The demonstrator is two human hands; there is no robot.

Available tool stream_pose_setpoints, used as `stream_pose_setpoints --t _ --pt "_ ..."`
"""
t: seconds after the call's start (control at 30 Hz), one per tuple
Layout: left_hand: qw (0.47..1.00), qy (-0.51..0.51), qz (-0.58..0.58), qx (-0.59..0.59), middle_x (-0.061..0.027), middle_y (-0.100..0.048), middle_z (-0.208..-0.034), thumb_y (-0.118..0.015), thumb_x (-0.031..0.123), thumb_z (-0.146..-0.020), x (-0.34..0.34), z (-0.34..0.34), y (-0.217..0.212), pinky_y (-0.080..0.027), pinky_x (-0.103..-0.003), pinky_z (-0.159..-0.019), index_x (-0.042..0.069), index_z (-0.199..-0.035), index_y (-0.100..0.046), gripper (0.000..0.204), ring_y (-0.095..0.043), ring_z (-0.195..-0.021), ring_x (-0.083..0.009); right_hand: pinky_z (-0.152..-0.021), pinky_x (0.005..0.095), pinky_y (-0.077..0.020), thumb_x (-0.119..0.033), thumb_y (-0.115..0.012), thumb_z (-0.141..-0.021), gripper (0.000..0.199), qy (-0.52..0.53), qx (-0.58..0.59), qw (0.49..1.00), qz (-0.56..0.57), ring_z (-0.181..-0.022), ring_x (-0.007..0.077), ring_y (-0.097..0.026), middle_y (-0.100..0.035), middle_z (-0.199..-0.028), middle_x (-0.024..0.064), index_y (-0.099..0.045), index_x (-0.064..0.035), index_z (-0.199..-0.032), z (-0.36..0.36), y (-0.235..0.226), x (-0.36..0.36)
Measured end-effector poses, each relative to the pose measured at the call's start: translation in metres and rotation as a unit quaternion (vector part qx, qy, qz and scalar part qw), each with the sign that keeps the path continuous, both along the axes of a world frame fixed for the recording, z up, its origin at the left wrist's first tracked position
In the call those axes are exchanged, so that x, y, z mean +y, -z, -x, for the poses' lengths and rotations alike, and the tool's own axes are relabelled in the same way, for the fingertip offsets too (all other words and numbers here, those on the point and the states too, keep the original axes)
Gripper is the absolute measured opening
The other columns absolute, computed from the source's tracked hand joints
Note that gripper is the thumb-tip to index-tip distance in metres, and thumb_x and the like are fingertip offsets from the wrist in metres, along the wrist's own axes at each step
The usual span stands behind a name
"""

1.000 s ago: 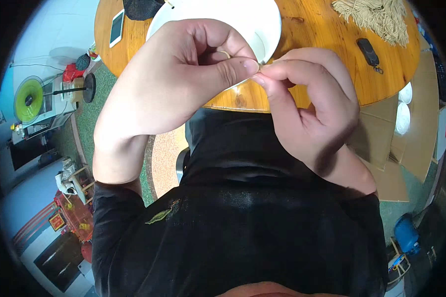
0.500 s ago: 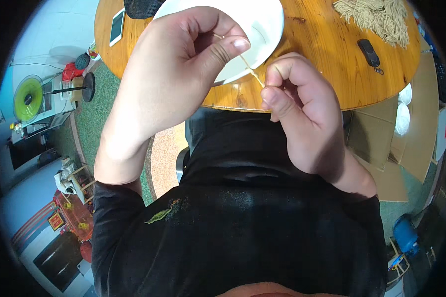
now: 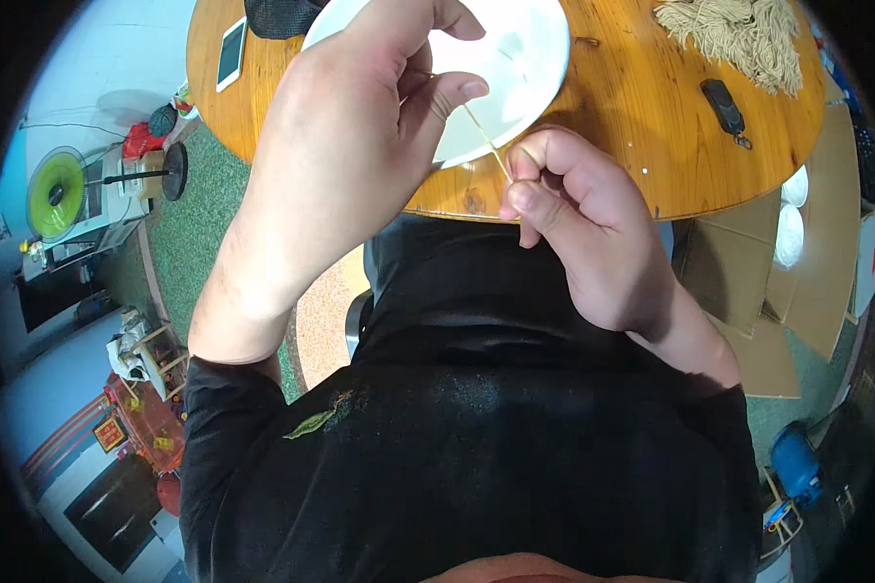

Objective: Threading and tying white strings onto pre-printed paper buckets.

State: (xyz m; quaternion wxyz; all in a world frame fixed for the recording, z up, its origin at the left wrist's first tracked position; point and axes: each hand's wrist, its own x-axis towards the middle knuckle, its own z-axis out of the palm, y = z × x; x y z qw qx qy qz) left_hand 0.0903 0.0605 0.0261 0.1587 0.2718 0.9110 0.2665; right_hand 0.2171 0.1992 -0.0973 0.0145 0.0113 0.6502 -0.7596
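My left hand (image 3: pixel 360 126) and my right hand (image 3: pixel 583 223) each pinch one end of a thin pale strand (image 3: pixel 486 143), stretched taut between them. The left hand is raised over a white plate (image 3: pixel 535 58) on a round wooden table (image 3: pixel 632 126). My right hand sits lower, at the table's near edge, fingers curled around the strand's lower end.
A bundle of tan strands (image 3: pixel 739 34) lies at the table's far right, with a black key fob (image 3: pixel 724 105) nearby. A white phone (image 3: pixel 230 53) lies at the far left beside a black object (image 3: pixel 277 15). Cardboard (image 3: pixel 749 262) lies on the green floor to the right.
My hands were pressed together at the fingertips; they have drawn apart, the left hand rising over the plate, pulling the strand taut between them.
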Motion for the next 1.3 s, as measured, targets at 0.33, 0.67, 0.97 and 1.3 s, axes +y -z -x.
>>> stream_pose_setpoints --t 0.33,0.67,0.97,1.3 --pt "0.978 0.104 -0.100 0.154 0.0044 -0.044 -0.073 -0.080 0.012 -0.099 -0.025 0.013 0.042 -0.036 -0.023 -0.062 0.005 -0.116 -0.071 0.020 -0.043 -0.068 -0.0048 -0.077 0.0278 -0.0585 -0.005 -0.078 -0.097 0.022 0.197 0.164 0.966 -0.033 -0.096 0.0129 -0.069 -0.067 -0.108 0.0068 -0.066 -0.0029 -0.115 0.010 0.005 -0.016" --pt "0.973 0.136 -0.107 0.154 0.0034 -0.039 -0.070 -0.081 0.013 -0.098 -0.025 0.016 0.044 -0.033 -0.026 -0.059 0.006 -0.116 -0.070 0.022 -0.038 -0.064 -0.0068 -0.076 0.0242 -0.0511 -0.001 -0.079 -0.096 0.008 0.161 0.178 0.957 -0.160 -0.087 0.0093 -0.065 -0.070 -0.096 0.0047 -0.072 0.0001 -0.101 0.016 -0.005 -0.008" --pt "0.982 0.099 -0.113 0.116 0.0053 -0.035 -0.070 -0.083 0.010 -0.096 -0.021 0.019 0.041 -0.029 -0.026 -0.058 0.005 -0.118 -0.065 0.030 -0.033 -0.065 -0.0060 -0.074 0.0231 -0.0455 -0.005 -0.073 -0.103 0.009 0.115 0.149 0.976 -0.109 -0.081 0.0075 -0.054 -0.063 -0.093 0.0026 -0.067 0.0007 -0.099 0.013 -0.003 -0.008" --pt "0.976 0.111 -0.103 0.156 0.0049 -0.039 -0.072 -0.085 0.014 -0.095 -0.025 0.017 0.041 -0.031 -0.025 -0.059 0.006 -0.115 -0.070 0.026 -0.036 -0.066 -0.0060 -0.076 0.0279 -0.0574 -0.003 -0.070 -0.100 0.008 0.194 0.205 0.959 -0.044 -0.088 0.0206 -0.072 -0.072 -0.110 0.0109 -0.075 -0.0025 -0.106 0.019 0.019 0.010"
